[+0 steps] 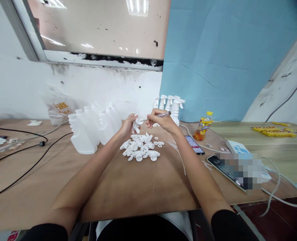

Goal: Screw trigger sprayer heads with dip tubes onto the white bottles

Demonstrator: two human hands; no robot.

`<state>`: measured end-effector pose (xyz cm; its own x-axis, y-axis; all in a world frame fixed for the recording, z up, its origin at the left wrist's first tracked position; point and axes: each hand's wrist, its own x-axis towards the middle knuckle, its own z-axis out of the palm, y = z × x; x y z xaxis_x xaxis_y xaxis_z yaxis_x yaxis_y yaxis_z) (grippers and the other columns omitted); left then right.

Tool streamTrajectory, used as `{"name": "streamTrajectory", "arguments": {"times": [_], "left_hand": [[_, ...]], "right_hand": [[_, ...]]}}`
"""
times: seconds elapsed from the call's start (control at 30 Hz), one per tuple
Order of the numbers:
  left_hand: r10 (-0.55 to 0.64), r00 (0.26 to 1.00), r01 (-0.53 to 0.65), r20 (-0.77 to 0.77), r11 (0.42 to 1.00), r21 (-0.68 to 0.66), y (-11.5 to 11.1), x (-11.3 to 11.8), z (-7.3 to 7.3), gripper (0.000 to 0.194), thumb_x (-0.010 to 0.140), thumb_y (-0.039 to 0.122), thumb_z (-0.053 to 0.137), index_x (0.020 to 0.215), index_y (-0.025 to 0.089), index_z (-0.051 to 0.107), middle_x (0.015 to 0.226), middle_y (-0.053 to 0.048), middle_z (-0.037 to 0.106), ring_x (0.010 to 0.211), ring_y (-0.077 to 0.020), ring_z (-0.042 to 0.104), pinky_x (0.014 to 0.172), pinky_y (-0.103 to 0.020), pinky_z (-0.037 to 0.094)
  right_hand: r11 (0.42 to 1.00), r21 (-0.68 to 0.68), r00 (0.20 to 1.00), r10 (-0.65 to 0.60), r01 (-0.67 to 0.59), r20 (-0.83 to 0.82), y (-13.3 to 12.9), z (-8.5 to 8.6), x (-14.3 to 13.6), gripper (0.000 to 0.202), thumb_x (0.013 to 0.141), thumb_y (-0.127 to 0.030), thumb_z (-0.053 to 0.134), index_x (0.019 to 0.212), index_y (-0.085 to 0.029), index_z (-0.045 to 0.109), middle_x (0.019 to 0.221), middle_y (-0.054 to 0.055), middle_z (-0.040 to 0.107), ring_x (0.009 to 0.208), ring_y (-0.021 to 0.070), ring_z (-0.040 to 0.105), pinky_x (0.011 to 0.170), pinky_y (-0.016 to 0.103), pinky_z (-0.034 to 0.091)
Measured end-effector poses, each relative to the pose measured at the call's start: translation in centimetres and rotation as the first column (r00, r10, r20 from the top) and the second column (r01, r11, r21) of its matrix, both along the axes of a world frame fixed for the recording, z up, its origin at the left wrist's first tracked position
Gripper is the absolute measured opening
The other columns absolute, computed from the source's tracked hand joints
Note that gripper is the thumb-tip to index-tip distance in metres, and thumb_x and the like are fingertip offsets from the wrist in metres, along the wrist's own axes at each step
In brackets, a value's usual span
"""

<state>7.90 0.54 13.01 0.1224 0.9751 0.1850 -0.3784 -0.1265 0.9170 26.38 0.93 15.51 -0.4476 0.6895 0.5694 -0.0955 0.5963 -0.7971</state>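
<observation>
My left hand (pixel 128 123) grips a white trigger spray head (pixel 137 124), its round collar facing my other hand. In my right hand (pixel 160 118) is a slim screwdriver-like tool (pixel 164 114) with a translucent handle; its thin metal shaft reaches to the spray head's collar. Below both hands lies a pile of white spray heads (pixel 138 146). Several small white washers (pixel 159 144) lie just right of the pile. Thin white tubes (pixel 172 144) are on the table beside my right forearm.
White bottles without tops (pixel 81 135) stand at left, and bottles with spray heads (pixel 176 108) stand behind my right hand. A drink bottle (pixel 204 125), a phone (pixel 195 144), a second phone (pixel 222 170) and white cables (pixel 280 180) are at right. Black cables (pixel 32 174) cross the left side.
</observation>
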Motion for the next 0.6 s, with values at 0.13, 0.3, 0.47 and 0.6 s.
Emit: {"name": "streamTrajectory", "arguments": {"times": [0.13,0.3,0.47,0.6], "left_hand": [[0.012,1.000,-0.012,-0.001,0.999,0.036,0.2,-0.1,-0.1,0.021,0.084,0.028,0.063,0.082,0.021,0.043,0.064,0.005,0.048,0.043,-0.0102,0.051,0.035,-0.019,0.028],[0.036,0.999,-0.036,0.005,0.998,0.055,0.5,0.0,-0.7,0.022,0.085,0.029,0.064,0.085,0.022,0.043,0.067,0.005,0.050,0.046,-0.0094,0.052,0.036,-0.017,0.031],[-0.003,1.000,0.003,-0.002,1.000,0.029,1.2,0.0,-1.4,0.024,0.082,0.030,0.065,0.083,0.021,0.043,0.065,0.005,0.050,0.044,-0.0109,0.053,0.034,-0.018,0.029],[-0.073,0.997,0.073,-0.017,0.997,0.006,1.4,0.2,-2.0,0.025,0.081,0.031,0.066,0.080,0.021,0.043,0.061,0.005,0.049,0.041,-0.0116,0.050,0.032,-0.019,0.027]], "right_hand": [[0.977,0.170,0.985,-0.147,0.130,0.091,-0.9,0.1,-0.6,0.025,0.090,-0.033,0.064,0.071,-0.019,0.054,0.074,0.003,0.070,0.065,0.0149,0.068,0.064,0.028,0.055],[0.908,0.349,0.928,-0.315,0.233,0.200,-1.4,-0.2,-1.2,0.025,0.092,-0.026,0.058,0.068,-0.020,0.052,0.068,-0.001,0.066,0.065,0.0139,0.066,0.062,0.025,0.049],[0.949,0.250,0.954,-0.242,0.195,0.176,-0.8,-0.5,-1.0,0.024,0.091,-0.026,0.058,0.068,-0.019,0.052,0.070,0.000,0.067,0.060,0.0126,0.065,0.060,0.024,0.051],[0.986,0.110,0.976,-0.145,0.129,0.161,-0.2,-0.3,-0.4,0.026,0.088,-0.027,0.060,0.065,-0.019,0.050,0.066,0.002,0.068,0.053,0.0115,0.062,0.052,0.023,0.052]]}}
